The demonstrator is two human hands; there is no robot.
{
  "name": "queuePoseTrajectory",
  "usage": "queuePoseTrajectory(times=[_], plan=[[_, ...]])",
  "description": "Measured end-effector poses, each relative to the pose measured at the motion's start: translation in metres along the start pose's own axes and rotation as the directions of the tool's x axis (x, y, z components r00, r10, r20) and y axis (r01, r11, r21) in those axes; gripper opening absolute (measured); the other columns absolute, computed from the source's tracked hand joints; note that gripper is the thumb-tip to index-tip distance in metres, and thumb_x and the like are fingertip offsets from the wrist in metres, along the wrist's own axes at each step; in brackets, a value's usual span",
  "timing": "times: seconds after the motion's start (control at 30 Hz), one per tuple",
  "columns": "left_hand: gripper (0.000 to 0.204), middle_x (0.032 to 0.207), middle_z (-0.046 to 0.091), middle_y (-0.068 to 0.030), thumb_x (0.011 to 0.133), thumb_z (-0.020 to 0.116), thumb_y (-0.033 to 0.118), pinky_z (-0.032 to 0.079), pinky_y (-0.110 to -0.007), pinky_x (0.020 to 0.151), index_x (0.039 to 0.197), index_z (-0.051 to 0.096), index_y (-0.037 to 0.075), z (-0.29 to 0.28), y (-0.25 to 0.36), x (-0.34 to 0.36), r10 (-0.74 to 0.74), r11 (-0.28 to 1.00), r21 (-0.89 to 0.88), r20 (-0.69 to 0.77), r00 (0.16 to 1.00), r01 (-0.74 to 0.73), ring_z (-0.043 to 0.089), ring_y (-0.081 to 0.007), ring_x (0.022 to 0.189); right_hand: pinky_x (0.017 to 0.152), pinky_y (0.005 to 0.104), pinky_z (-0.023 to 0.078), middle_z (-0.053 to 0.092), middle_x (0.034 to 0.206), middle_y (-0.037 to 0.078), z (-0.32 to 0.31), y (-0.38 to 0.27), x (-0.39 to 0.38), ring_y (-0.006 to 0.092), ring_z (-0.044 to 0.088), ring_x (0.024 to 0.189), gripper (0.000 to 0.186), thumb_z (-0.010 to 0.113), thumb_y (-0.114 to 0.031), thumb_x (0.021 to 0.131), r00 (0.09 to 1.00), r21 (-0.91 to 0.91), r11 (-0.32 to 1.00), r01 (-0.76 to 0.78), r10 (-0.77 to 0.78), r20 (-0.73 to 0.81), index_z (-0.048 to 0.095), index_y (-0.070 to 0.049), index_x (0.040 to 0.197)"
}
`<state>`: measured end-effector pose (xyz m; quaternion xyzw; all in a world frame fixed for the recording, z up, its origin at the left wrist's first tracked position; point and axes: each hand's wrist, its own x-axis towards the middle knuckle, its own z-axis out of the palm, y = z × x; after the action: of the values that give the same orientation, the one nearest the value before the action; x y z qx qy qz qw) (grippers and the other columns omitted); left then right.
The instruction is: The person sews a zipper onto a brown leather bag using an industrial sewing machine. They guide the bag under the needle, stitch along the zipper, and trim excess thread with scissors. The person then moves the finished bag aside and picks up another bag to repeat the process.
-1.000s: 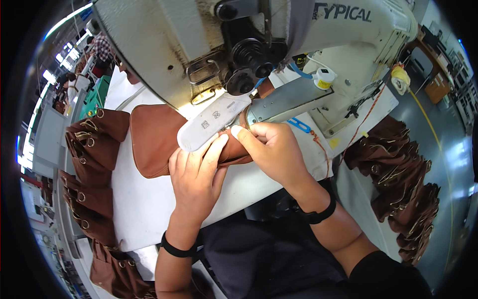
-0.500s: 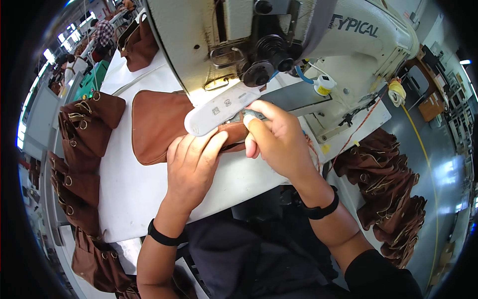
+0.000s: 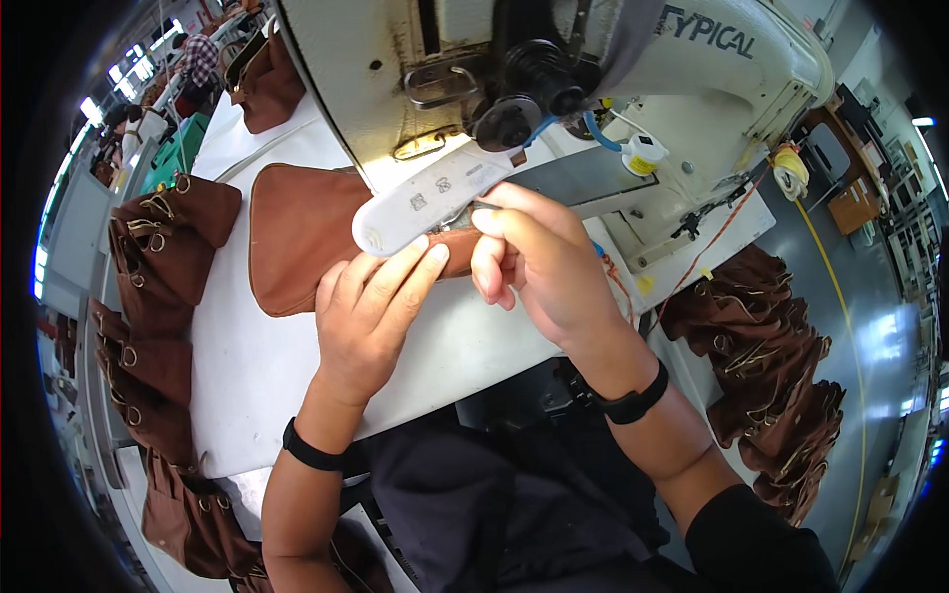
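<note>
Brown leather piece (image 3: 297, 232) flat on white table (image 3: 247, 366), centre-left of frame, right end tucked under white guard (image 3: 425, 198) of sewing machine (image 3: 593, 89). Left hand (image 3: 366, 316) palm down, fingers extended and spread, tips pressing leather edge below guard. Right hand (image 3: 539, 262) at frame centre, fingers curled, thumb and forefinger pinched near needle area; what they pinch, cannot tell. Black wristbands on both wrists. Stacked brown leather pieces (image 3: 148, 296) at left edge, more (image 3: 771, 376) at right.

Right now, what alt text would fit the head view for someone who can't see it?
A person's left hand and right hand press a brown leather piece under the head of a white industrial sewing machine. Finished brown leather pieces are piled at the white table's left edge.
</note>
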<state>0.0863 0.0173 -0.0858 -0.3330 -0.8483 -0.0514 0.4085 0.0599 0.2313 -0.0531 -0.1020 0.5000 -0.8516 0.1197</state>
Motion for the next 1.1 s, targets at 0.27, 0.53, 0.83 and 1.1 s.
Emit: queuePoseTrajectory(times=[0.27, 0.53, 0.83, 1.1], plan=[[0.039, 0.127, 0.070, -0.0005, 0.084, 0.068, 0.011, 0.045, -0.033, 0.083, 0.123, 0.075, 0.012, 0.003, -0.001, 0.002, -0.001, 0.999, -0.038, -0.031, 1.000, -0.001, 0.063, -0.0180, 0.096, 0.055, 0.0253, 0.043, 0.060, 0.067, 0.000, -0.005, 0.013, -0.024, 0.0102, 0.053, 0.058, 0.022, 0.059, -0.018, 0.103, 0.852, -0.720, 0.644, 0.257, -0.503, -0.146, 0.069, 0.001, 0.108], [0.040, 0.122, 0.072, -0.0010, 0.082, 0.072, 0.002, 0.045, -0.031, 0.082, 0.120, 0.077, 0.014, 0.003, 0.004, 0.003, -0.080, 0.994, -0.082, -0.027, 0.996, 0.078, 0.066, -0.0175, 0.098, 0.052, 0.0391, 0.043, 0.057, 0.059, 0.013, 0.005, 0.030, -0.016, 0.0299, 0.055, 0.051, 0.032, 0.070, -0.025, 0.095, 0.904, -0.836, 0.529, 0.145, -0.414, -0.106, 0.061, -0.003, 0.074], [0.045, 0.118, 0.073, 0.0000, 0.076, 0.076, -0.004, 0.048, -0.035, 0.085, 0.117, 0.078, 0.015, -0.003, 0.004, 0.009, -0.143, 0.972, -0.184, 0.026, 0.989, 0.145, 0.068, -0.0213, 0.103, 0.048, 0.0383, 0.031, 0.041, 0.054, 0.012, 0.012, 0.021, -0.003, 0.0185, 0.031, 0.050, 0.044, 0.073, -0.023, 0.093, 0.882, -0.903, 0.416, 0.107, -0.460, -0.108, 0.048, 0.001, 0.065], [0.051, 0.116, 0.073, -0.0070, 0.070, 0.076, -0.009, 0.051, -0.036, 0.086, 0.118, 0.076, 0.008, -0.004, 0.000, 0.011, -0.143, 0.954, -0.257, 0.050, 0.988, 0.152, 0.067, -0.0259, 0.096, 0.056, 0.0463, 0.046, 0.061, 0.063, 0.018, 0.016, 0.010, -0.005, 0.0396, 0.061, 0.060, 0.035, 0.067, -0.026, 0.093, 0.921, -0.914, 0.404, 0.022, -0.364, -0.139, 0.060, -0.004, 0.067]])
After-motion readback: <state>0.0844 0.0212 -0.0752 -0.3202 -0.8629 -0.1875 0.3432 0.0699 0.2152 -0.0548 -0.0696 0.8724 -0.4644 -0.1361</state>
